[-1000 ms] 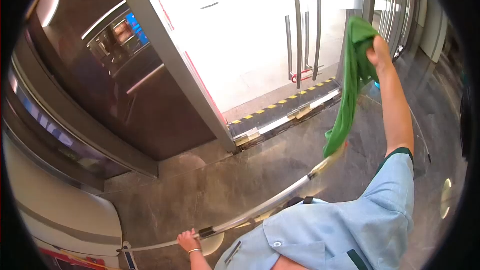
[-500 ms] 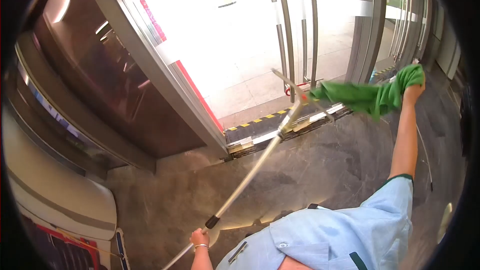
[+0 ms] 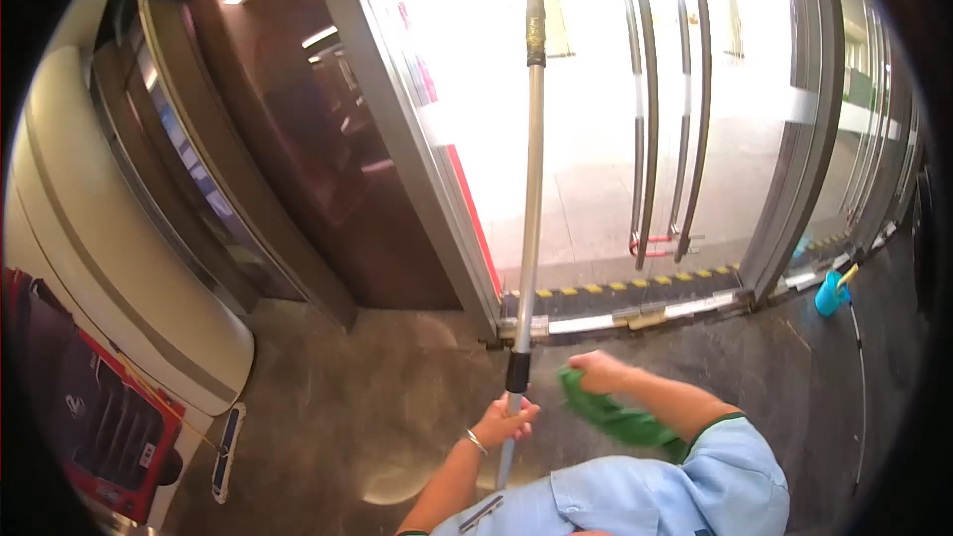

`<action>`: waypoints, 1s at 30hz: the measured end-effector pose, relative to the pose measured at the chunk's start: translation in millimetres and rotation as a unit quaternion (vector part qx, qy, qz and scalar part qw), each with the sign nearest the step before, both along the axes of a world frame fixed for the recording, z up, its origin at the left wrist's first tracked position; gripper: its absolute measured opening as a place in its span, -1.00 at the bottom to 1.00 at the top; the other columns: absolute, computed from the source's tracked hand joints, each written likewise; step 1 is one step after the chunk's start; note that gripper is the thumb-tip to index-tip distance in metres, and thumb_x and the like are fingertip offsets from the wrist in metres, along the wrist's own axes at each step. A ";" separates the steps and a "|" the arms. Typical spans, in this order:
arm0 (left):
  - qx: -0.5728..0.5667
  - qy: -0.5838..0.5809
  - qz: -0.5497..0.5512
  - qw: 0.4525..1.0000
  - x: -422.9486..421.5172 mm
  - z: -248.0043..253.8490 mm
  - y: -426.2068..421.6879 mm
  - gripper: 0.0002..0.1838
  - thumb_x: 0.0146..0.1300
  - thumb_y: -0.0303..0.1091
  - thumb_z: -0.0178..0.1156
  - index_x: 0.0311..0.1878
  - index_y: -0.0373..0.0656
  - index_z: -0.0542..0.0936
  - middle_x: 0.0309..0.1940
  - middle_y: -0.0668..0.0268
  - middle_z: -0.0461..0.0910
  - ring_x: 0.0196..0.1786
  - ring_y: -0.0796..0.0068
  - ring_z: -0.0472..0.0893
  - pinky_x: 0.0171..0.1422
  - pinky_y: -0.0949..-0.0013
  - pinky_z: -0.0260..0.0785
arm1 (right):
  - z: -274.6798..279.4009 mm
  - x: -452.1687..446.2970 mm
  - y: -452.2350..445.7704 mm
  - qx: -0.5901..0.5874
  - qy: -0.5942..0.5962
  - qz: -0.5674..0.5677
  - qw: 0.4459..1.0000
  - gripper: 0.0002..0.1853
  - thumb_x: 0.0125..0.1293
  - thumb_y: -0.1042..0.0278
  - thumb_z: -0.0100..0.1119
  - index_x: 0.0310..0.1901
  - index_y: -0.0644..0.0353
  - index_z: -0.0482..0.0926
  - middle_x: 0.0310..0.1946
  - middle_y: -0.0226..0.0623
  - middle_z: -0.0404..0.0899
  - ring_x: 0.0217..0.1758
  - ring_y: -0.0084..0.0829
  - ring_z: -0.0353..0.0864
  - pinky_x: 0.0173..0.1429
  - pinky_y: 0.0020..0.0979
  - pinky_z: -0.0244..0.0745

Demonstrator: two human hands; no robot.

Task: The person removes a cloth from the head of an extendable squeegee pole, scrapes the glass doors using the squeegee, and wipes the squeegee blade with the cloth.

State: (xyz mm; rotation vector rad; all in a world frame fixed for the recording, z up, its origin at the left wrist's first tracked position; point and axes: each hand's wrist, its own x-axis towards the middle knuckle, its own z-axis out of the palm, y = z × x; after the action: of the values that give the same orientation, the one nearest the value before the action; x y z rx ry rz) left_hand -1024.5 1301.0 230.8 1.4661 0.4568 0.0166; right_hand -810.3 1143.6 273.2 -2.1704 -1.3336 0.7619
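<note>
My left hand, with a bracelet at the wrist, is closed round the grey lower part of an extension-pole squeegee, just below its black collar. The pole stands nearly upright before the glass door; its angled head reaches the top edge of the view, where the blade is mostly cut off. To the right of the pole, my right hand grips a green cloth that hangs down toward my shirt, partly behind my forearm.
Long metal door handles carry a red lock low down. Yellow-black tape runs along the threshold. A blue bucket stands at right beside a thin pole. At left are a flat mop and a red-edged dark case.
The squeegee head has swung up from near the door's bottom, apart from the cloth. My right hand has drawn the cloth in toward my body. The view has turned.
</note>
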 end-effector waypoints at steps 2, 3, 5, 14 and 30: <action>-0.003 -0.015 -0.060 0.998 6.7 19.9 -5.3 -0.74 0.27 -0.20 0.27 -0.18 -0.20 0.55 -0.32 0.38 0.62 -0.41 0.57 0.63 -0.49 0.53 0.38 | 16.5 -29.0 37.4 0.120 0.056 0.077 0.988 -0.66 0.08 0.42 0.11 -0.06 0.17 0.59 -0.22 0.03 0.64 -0.09 -0.14 0.65 -0.07 -0.20 0.50; -0.015 -0.012 -0.121 0.993 6.4 26.5 -5.1 -0.76 0.29 -0.22 0.25 -0.18 -0.21 0.56 -0.28 0.34 0.63 -0.36 0.52 0.67 -0.49 0.52 0.39 | 33.5 -40.0 48.6 0.129 0.045 0.090 0.987 -0.66 0.04 0.43 0.11 -0.08 0.19 0.59 -0.21 0.03 0.64 -0.09 -0.11 0.65 -0.07 -0.19 0.50; -0.025 -0.035 -0.130 0.991 -2.3 31.1 0.7 -0.76 0.32 -0.23 0.22 -0.15 -0.23 0.58 -0.25 0.32 0.65 -0.31 0.49 0.69 -0.50 0.54 0.35 | 25.5 -39.6 73.6 0.176 -0.014 0.137 0.975 -0.66 0.03 0.47 0.10 -0.08 0.20 0.58 -0.23 0.01 0.64 -0.12 -0.07 0.65 -0.09 -0.18 0.50; 0.023 -0.057 -0.067 0.996 -29.3 78.3 23.0 -0.71 0.34 -0.21 0.18 -0.05 -0.24 0.64 -0.45 0.24 0.65 -0.48 0.60 0.62 -0.52 0.57 0.27 | 128.8 -45.9 96.1 0.369 -0.150 0.096 0.912 -0.83 0.12 0.41 0.10 -0.21 0.13 0.49 -0.38 -0.05 0.60 -0.22 0.03 0.60 -0.19 -0.15 0.49; 0.065 -0.058 -0.033 0.996 85.5 61.9 14.8 -0.72 0.27 -0.13 0.26 -0.19 -0.16 0.67 -0.56 0.36 0.63 -0.60 0.75 0.48 -0.55 0.63 0.22 | 165.6 81.6 140.7 0.221 -0.239 0.127 0.937 -0.68 0.03 0.13 0.23 -0.17 0.03 0.58 -0.31 -0.15 0.62 -0.18 -0.09 0.62 -0.07 -0.17 0.50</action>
State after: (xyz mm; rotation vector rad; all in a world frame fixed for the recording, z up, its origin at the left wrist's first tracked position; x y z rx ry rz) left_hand -939.0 1315.8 292.7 1.5973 0.3171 0.0799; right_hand -728.8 1284.3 438.9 -1.8931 -1.8419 -0.0156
